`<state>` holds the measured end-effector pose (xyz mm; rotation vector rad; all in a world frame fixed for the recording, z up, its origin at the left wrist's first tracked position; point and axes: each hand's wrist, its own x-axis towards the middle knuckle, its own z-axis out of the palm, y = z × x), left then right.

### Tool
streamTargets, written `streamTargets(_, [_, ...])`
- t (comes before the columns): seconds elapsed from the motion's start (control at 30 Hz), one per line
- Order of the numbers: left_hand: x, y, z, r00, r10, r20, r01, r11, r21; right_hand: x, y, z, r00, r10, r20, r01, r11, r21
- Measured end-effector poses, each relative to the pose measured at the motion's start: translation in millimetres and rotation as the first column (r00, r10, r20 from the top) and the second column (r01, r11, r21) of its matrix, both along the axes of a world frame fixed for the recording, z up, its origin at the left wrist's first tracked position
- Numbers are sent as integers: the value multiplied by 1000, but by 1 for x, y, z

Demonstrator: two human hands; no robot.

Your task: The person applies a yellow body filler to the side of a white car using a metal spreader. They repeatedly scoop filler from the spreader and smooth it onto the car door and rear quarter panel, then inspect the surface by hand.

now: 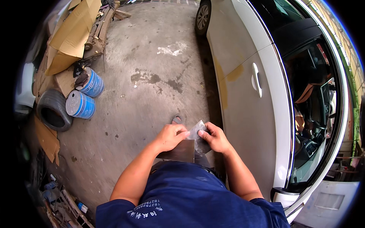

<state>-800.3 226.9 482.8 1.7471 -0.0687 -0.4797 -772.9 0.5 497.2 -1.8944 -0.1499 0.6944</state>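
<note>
In front of my waist, my left hand is closed in a pinch at the upper edge of a dark, stiff-looking sheet, which looks like sandpaper. My right hand grips a greyish, dusty piece of sandpaper, its thumb lying on top and a pale corner pointing up. The two pieces meet between my hands; whether they are joined cannot be told. Close by on the right is the white car, with yellowish filler patches around the door seam and a door handle.
Blue-and-white drums, a tyre and large cardboard line the left side. Scrap framing lies at the lower left. The car's mirror juts out near my right elbow. The concrete floor has dark stains.
</note>
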Motion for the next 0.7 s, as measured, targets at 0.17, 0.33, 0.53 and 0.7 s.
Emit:
streamTargets(0.17, [91, 37, -18, 998, 61, -19, -60, 996, 61, 98, 40, -28, 991, -93, -99, 104, 987, 119])
streamTargets(0.33, [168, 88, -24, 977, 215, -14, -205, 950, 234, 199, 84, -33, 967, -245, -75, 254, 954, 156])
streamTargets(0.53, [280, 131, -2, 925, 304, 229, -370, 860, 351, 299, 120, -12, 986, -119, 114, 100, 982, 160])
streamTargets(0.7, [374, 173, -16, 848, 229, 478, -420, 839, 345, 383, 178, -5, 996, 90, 3, -90, 992, 93])
